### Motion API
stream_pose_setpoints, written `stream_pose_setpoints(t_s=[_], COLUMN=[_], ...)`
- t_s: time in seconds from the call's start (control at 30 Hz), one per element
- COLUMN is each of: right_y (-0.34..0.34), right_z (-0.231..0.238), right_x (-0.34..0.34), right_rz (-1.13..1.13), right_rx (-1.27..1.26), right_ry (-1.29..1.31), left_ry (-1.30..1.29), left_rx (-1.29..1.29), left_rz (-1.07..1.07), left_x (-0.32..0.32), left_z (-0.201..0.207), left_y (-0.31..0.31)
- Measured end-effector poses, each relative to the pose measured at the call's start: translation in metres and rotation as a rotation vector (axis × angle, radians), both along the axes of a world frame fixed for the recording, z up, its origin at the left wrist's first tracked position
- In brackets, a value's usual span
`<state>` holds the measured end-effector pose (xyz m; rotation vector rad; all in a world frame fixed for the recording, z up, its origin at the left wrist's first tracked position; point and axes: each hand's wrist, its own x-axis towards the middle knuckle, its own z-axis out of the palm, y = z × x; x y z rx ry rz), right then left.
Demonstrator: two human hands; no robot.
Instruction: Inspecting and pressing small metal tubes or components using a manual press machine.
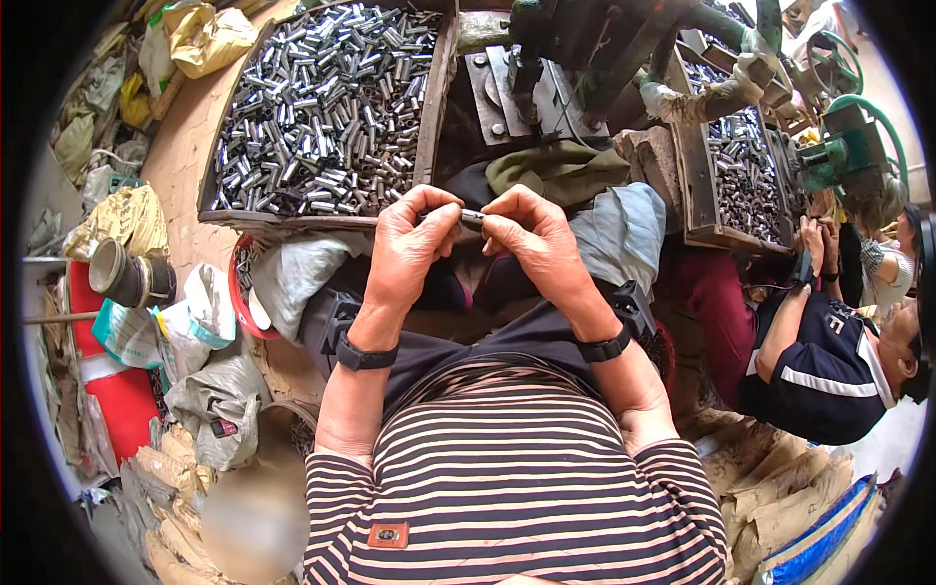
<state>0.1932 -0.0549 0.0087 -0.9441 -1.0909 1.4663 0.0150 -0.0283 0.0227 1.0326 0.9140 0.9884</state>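
Note:
A small dark metal tube (471,217) is held level between my two hands, in front of my lap. My left hand (414,239) pinches its left end between thumb and fingers. At the other end, the thumb and fingertips of my right hand (534,239) close on it. My fingers cover both ends of the tube. Just beyond my left hand stands a wooden tray (292,222), heaped with loose shiny metal tubes (322,107). Ahead of my right hand lies a crumpled olive cloth (546,168).
A machine with a bolted metal base (495,97) stands ahead. At right are a second wooden tray (688,185) of tubes and a green machine (838,156), where a person (819,361) works. A red bucket (239,292) sits at left. Sacks (219,409) and cardboard lie around me.

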Motion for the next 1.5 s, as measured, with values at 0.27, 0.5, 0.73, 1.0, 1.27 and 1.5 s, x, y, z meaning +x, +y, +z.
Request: stream_pose_setpoints(t_s=[0.27,0.5,0.73,1.0,1.27,1.5], right_y=[0.004,0.006,0.009,0.008,0.006,0.005], right_z=[-0.003,-0.008,0.002,0.000,-0.007,-0.008], right_x=[0.006,0.013,0.024,0.025,0.029,0.025], right_rz=[0.024,0.089,0.278,0.180,0.133,0.136], right_rx=[-0.051,-0.180,-0.182,-0.106,-0.134,-0.028], right_ry=[0.094,0.244,0.308,0.137,0.119,-0.026], left_ry=[0.080,0.253,-0.276,-0.078,0.335,0.294], left_rx=[0.088,0.247,-0.117,-0.057,0.354,0.202], left_rz=[0.000,0.010,-0.315,-0.201,-0.178,-0.165], left_x=[0.008,0.013,-0.001,0.002,0.012,0.014], left_z=[0.000,0.002,-0.012,-0.015,-0.025,-0.025], left_y=[-0.001,-0.002,0.002,0.001,-0.005,-0.009])
